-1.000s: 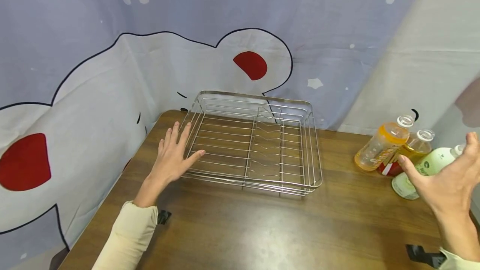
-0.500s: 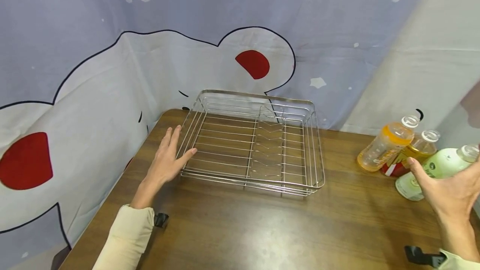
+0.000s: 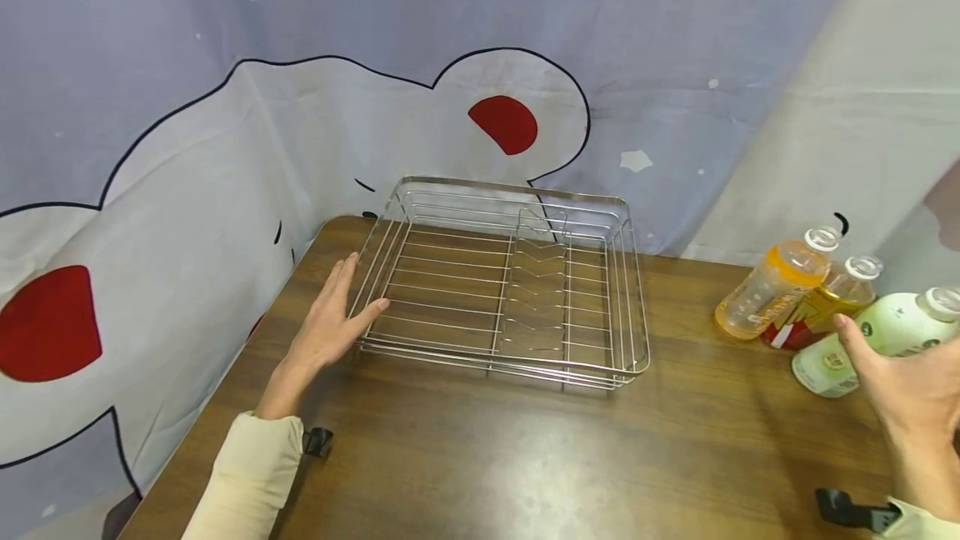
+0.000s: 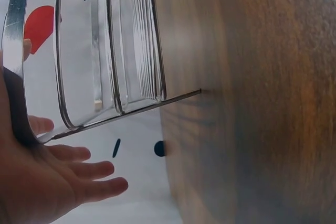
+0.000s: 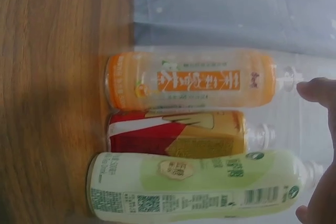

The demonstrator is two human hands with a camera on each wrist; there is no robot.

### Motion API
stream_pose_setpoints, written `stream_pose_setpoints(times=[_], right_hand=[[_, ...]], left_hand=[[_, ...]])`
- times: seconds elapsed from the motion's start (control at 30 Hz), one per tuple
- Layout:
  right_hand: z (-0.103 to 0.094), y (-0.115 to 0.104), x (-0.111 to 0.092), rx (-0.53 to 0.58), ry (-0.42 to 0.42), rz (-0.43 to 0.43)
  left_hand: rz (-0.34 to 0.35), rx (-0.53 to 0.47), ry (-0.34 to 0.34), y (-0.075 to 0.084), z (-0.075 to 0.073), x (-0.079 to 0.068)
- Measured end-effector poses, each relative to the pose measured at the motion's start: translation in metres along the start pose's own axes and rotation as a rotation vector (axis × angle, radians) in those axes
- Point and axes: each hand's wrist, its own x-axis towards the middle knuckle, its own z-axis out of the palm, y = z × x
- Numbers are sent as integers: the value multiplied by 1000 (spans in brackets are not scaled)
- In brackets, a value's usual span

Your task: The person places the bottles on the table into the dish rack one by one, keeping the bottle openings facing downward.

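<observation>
Spread wide and seemingly empty, the grip of the right hand should, I'd say, centre on the green bottle at the counter's right before closing, clear of the red bottle and orange bottle beyond, while the left hand, fingers loosely extended, steadies itself at the wire rack.

Nearest the right hand, a pale green bottle; beyond, a red-and-gold bottle and an orange-banded bottle. By the left hand, a silver rack. Under both, a brown wood-grained table; past them, a blue-grey, white curtain, red-patched, black-outlined.
</observation>
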Motion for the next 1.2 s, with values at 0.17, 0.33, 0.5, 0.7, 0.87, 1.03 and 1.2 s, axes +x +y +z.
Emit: stream_pose_setpoints(times=[0.17,0.33,0.5,0.7,0.87,1.03,1.2], right_hand=[[4,15,1,11,2,37],[6,26,-1,-6,-8,165],[8,31,-2,-38,-49,332],[9,38,-5,-47,-85,489],[10,45,-7,-71,-118,550],[13,51,-10,-56,-105,566],[15,58,-15,-37,-92,532]], left_hand=[[13,-30,-27,-2,-1,-1],[12,-74,-65,-4,-3,-3],[-21,-147,-75,-7,-2,-5],[-39,-292,-98,-10,-3,-6],[-15,-360,-118,-11,-4,-6],[5,-428,-140,-13,-4,-6],[28,-488,-158,-14,-3,-6]])
